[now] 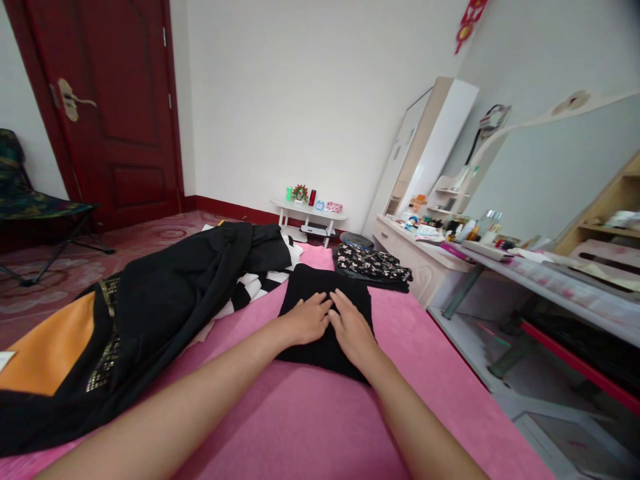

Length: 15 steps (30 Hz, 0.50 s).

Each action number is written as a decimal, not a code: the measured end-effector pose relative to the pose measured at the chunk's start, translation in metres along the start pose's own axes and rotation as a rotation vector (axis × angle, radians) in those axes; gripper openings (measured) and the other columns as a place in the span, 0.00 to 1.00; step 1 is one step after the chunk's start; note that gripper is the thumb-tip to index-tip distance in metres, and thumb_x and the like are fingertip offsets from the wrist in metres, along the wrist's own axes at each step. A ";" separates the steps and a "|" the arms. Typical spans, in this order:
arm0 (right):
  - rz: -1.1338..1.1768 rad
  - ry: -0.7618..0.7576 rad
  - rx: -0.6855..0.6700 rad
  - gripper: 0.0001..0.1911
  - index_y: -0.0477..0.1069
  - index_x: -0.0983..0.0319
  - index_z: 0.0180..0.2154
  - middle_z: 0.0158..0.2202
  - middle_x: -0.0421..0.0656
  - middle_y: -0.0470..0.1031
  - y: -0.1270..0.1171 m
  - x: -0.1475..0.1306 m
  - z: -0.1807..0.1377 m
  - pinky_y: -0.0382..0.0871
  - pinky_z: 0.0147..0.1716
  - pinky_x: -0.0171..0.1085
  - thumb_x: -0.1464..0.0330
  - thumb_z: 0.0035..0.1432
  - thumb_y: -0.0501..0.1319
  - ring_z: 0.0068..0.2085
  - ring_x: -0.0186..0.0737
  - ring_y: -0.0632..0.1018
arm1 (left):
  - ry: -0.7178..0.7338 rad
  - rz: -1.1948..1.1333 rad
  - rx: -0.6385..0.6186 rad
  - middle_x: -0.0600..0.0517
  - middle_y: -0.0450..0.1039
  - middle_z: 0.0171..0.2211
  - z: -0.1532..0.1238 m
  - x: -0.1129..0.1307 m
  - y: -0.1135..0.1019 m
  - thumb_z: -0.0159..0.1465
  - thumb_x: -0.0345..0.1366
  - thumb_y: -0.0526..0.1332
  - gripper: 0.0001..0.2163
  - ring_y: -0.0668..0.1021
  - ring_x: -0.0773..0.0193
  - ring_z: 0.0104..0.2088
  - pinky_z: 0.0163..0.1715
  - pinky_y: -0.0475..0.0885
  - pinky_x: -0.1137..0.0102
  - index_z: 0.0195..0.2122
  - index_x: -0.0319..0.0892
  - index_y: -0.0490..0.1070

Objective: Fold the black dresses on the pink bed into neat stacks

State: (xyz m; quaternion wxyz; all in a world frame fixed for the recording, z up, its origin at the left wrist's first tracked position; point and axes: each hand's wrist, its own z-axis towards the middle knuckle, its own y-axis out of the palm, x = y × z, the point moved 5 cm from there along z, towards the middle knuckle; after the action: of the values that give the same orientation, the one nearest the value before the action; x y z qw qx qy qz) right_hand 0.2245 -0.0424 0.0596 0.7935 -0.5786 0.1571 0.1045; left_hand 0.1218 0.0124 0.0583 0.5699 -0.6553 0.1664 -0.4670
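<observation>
A folded black garment (313, 283) lies on the pink bedcover (310, 413) in front of me. My left hand (307, 319) rests flat on its middle, fingers stretched out. My right hand (353, 327) lies flat beside it, fingertips almost touching the left hand's. Both palms press down on the black cloth and hold nothing.
A heap of black clothes with an orange panel (50, 350) and a black-and-white striped piece (253, 287) lies at the left. A folded floral garment (373, 265) sits behind. A cluttered dresser (430, 250) stands at the right, a small white table (307, 215) and a red door (110, 107) beyond.
</observation>
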 end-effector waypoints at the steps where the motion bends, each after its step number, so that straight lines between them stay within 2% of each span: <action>1: 0.038 0.025 -0.067 0.29 0.51 0.64 0.64 0.66 0.47 0.50 0.011 0.008 0.007 0.46 0.62 0.47 0.60 0.65 0.42 0.65 0.43 0.53 | -0.013 -0.011 -0.042 0.45 0.42 0.67 0.009 -0.009 0.009 0.68 0.43 0.43 0.25 0.48 0.52 0.66 0.60 0.49 0.48 0.65 0.45 0.49; 3: 0.071 0.099 -0.186 0.34 0.46 0.62 0.65 0.67 0.45 0.45 0.028 0.029 0.022 0.41 0.63 0.52 0.52 0.64 0.39 0.67 0.45 0.47 | -0.035 -0.026 -0.063 0.48 0.38 0.68 0.026 -0.030 0.017 0.68 0.49 0.40 0.25 0.43 0.51 0.66 0.59 0.43 0.44 0.65 0.51 0.47; 5: 0.051 0.160 -0.263 0.37 0.45 0.61 0.65 0.68 0.43 0.41 0.036 0.053 0.038 0.36 0.63 0.53 0.48 0.62 0.38 0.67 0.45 0.43 | -0.072 -0.030 -0.040 0.50 0.37 0.68 0.043 -0.051 0.018 0.67 0.54 0.39 0.26 0.42 0.52 0.67 0.60 0.41 0.44 0.64 0.54 0.49; 8: -0.034 0.225 -0.264 0.37 0.46 0.60 0.65 0.68 0.41 0.39 0.040 0.080 0.062 0.34 0.63 0.53 0.47 0.62 0.36 0.67 0.43 0.41 | -0.199 0.001 0.070 0.49 0.38 0.68 0.063 -0.080 0.016 0.66 0.55 0.40 0.28 0.43 0.52 0.66 0.61 0.43 0.48 0.65 0.51 0.49; 10: -0.105 0.268 -0.194 0.36 0.48 0.61 0.65 0.68 0.43 0.40 0.041 0.091 0.074 0.36 0.62 0.53 0.48 0.62 0.37 0.67 0.45 0.42 | -0.303 0.025 0.187 0.45 0.40 0.67 0.071 -0.094 0.015 0.66 0.53 0.43 0.29 0.45 0.51 0.66 0.61 0.45 0.52 0.65 0.45 0.51; 12: -0.160 0.341 -0.067 0.35 0.51 0.63 0.64 0.68 0.47 0.43 0.039 0.097 0.082 0.41 0.61 0.53 0.50 0.62 0.41 0.67 0.49 0.45 | -0.409 0.036 0.334 0.39 0.44 0.66 0.073 -0.103 0.013 0.66 0.51 0.46 0.29 0.49 0.49 0.65 0.61 0.49 0.57 0.63 0.37 0.54; 15: -0.149 0.525 0.147 0.37 0.53 0.69 0.62 0.64 0.58 0.53 0.033 0.106 0.084 0.52 0.58 0.52 0.52 0.59 0.49 0.63 0.55 0.56 | -0.519 0.042 0.553 0.33 0.57 0.60 0.066 -0.108 0.007 0.65 0.46 0.52 0.27 0.62 0.46 0.60 0.57 0.58 0.60 0.60 0.32 0.58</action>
State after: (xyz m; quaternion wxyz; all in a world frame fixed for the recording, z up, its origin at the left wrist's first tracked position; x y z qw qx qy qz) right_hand 0.3218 0.0462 0.0144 0.7710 -0.5366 0.3214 -0.1193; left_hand 0.1223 0.1303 0.0124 0.7579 -0.5696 -0.1026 -0.3010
